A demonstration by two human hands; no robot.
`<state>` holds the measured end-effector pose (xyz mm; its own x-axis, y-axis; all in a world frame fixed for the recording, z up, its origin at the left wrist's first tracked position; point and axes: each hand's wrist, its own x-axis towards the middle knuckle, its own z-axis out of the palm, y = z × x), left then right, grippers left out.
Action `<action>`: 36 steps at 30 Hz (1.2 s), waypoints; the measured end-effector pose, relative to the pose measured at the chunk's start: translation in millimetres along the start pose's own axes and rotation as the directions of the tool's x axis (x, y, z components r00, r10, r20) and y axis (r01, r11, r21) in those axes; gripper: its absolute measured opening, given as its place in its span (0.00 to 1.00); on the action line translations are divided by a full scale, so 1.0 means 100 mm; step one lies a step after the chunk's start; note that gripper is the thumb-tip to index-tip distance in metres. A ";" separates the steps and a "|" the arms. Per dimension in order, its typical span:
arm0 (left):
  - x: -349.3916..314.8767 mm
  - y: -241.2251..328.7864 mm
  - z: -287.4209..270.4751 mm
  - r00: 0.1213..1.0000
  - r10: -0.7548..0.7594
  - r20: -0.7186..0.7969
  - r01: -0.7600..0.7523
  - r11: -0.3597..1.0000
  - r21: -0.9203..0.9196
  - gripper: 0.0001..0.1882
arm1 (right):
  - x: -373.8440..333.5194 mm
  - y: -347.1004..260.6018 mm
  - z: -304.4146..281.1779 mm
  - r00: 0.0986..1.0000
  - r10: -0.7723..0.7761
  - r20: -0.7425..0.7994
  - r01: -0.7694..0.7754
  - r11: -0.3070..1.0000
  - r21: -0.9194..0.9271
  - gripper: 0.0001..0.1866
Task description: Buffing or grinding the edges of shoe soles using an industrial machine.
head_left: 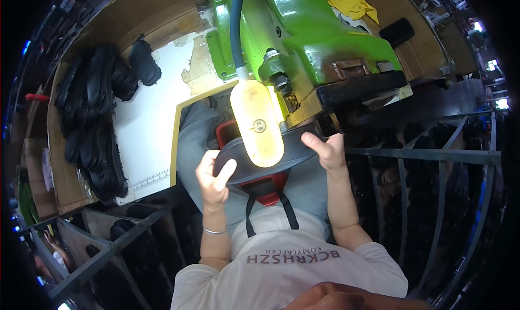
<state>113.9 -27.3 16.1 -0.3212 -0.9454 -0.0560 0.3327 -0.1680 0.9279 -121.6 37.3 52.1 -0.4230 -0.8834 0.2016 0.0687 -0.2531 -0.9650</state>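
Both my hands hold a long black shoe sole [297, 152] by its two ends. My left hand [213, 175] grips the left end, thumb on top and fingers wrapped under. My right hand [327, 151] pinches the right end, close below the metal working head [281, 82] of a green machine [314, 44]. A yellow lamp [254, 123] on a blue flexible neck hangs over the sole and hides part of its middle. The sole's far edge meets the machine's lower part; whether it is clamped there I cannot tell.
Several black soles [95, 93] lie piled on the white tabletop [143, 123] to the left, inside cardboard sides [130, 9]. A yellow cloth [352, 5] and a dark flat object [397, 32] lie at the far right. Metal racks [422, 154] stand on both sides.
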 end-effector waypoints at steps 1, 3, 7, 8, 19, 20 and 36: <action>-0.02 0.00 -0.09 0.999 -0.044 0.008 0.044 0.998 -0.036 0.07 | 0.00 0.03 0.06 1.000 -0.021 0.010 0.021 1.000 0.008 0.20; -0.08 -0.10 -0.24 0.996 -0.075 0.052 0.076 0.997 -0.015 0.08 | -0.01 0.07 0.10 0.999 0.012 0.032 -0.014 0.999 0.051 0.21; -0.33 -0.36 -0.27 0.947 -0.256 0.194 0.244 0.966 0.083 0.09 | 0.03 0.06 0.19 0.993 0.100 0.055 -0.105 0.989 0.107 0.22; -0.41 -0.42 -0.18 0.929 -0.296 0.222 0.280 0.954 0.105 0.09 | 0.03 0.11 0.16 0.984 0.161 0.073 -0.168 0.979 0.115 0.23; -0.61 -0.74 0.07 0.955 -0.293 -0.051 0.272 0.931 -0.244 0.13 | -0.13 0.33 0.02 0.998 0.056 -0.021 -0.052 0.988 0.142 0.26; -0.50 -0.56 0.12 0.939 -0.319 -0.127 0.246 0.883 -0.401 0.12 | -0.20 0.38 -0.04 0.998 0.039 -0.052 -0.033 0.994 0.106 0.26; 0.09 -0.18 0.84 0.933 0.145 0.329 -0.283 0.860 0.424 0.12 | -0.38 0.23 -0.22 0.987 -0.151 -0.052 0.113 0.887 -0.448 0.13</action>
<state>30.5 -9.5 29.6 -0.5435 -0.8144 0.2033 0.0013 0.2413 0.9704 -123.5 73.7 19.0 -0.4746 -0.8134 0.3364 -0.3911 -0.1475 -0.9085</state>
